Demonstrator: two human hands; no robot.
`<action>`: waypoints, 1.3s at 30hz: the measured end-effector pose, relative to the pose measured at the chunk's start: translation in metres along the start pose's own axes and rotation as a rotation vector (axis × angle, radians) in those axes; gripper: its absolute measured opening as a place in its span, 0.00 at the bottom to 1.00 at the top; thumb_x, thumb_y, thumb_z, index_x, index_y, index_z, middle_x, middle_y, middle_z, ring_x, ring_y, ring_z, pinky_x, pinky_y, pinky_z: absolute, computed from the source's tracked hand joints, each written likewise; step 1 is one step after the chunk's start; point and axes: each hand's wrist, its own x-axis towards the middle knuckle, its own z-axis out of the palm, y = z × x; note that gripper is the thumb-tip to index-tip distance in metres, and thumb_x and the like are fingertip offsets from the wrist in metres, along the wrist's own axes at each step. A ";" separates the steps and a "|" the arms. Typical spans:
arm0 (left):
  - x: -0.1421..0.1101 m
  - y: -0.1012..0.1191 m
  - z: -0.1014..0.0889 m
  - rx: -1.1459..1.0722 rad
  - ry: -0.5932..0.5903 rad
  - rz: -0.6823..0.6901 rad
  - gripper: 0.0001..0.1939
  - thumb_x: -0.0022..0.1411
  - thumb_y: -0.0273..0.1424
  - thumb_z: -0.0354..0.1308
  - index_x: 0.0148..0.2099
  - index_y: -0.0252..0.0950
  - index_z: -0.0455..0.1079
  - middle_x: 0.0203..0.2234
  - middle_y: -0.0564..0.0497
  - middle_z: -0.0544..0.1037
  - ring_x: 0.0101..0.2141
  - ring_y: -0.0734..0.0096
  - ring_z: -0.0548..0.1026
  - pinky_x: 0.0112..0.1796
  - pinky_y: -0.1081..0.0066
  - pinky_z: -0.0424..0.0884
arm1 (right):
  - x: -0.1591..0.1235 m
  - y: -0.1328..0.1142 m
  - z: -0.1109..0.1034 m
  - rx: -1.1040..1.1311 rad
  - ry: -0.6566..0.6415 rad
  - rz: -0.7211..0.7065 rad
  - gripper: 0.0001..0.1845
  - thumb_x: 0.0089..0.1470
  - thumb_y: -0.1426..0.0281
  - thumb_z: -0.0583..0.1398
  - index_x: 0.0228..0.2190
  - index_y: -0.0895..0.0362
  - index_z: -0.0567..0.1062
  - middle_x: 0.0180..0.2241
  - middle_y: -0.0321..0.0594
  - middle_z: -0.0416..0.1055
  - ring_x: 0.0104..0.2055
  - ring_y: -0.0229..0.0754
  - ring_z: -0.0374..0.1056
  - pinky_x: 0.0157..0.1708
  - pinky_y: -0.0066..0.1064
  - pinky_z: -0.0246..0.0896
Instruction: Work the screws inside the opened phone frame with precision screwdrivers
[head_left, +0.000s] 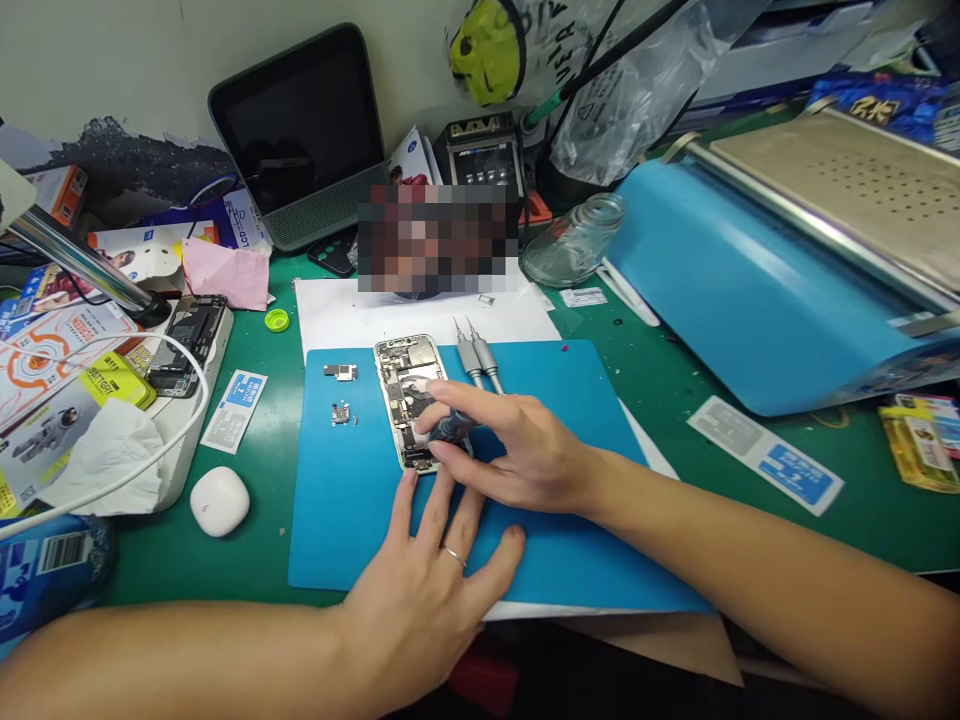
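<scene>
On a blue mat (pixel 360 545) lies an opened phone (pixel 394 395), its inner parts exposed. My right hand (pixel 517 440) is closed over the phone's lower part, gripping a dark-handled screwdriver (pixel 450 428); the tip is hidden. My left hand (pixel 442 560), with a ring on one finger, lies flat with spread fingers, fingertips at the phone's bottom edge. Left of the phone are a small metal-shielded part (pixel 341 372) and a small circuit piece (pixel 341 413) with tiny bits beside it. Two grey-handled tweezers-like probes (pixel 480 355) lie just right of the phone.
A blue machine with a perforated top (pixel 690 290) stands at right. A glass jar (pixel 574 240), a dark-screened display (pixel 300 130) and a blurred patch are behind. On the left are a white case (pixel 220 501), another opened phone (pixel 184 345), boxes and a white cable (pixel 191 400).
</scene>
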 end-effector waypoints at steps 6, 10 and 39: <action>0.000 0.002 0.004 -0.007 0.018 -0.005 0.33 0.68 0.41 0.55 0.70 0.35 0.54 0.66 0.27 0.58 0.66 0.30 0.56 0.58 0.37 0.59 | -0.002 -0.002 0.002 0.107 0.049 0.111 0.37 0.60 0.79 0.59 0.66 0.53 0.54 0.40 0.42 0.77 0.36 0.38 0.77 0.33 0.26 0.78; -0.001 0.003 0.005 -0.020 0.017 -0.008 0.34 0.67 0.40 0.57 0.70 0.35 0.54 0.68 0.26 0.54 0.66 0.29 0.55 0.58 0.37 0.57 | -0.003 -0.003 0.003 0.158 0.112 0.175 0.37 0.59 0.79 0.60 0.65 0.49 0.55 0.39 0.39 0.75 0.34 0.37 0.76 0.31 0.26 0.78; -0.002 0.002 0.004 -0.042 0.030 -0.014 0.35 0.66 0.43 0.58 0.69 0.35 0.54 0.68 0.27 0.55 0.67 0.32 0.55 0.60 0.40 0.54 | -0.003 -0.002 0.004 0.311 0.113 0.281 0.32 0.62 0.75 0.59 0.63 0.49 0.55 0.38 0.38 0.75 0.34 0.37 0.75 0.33 0.28 0.78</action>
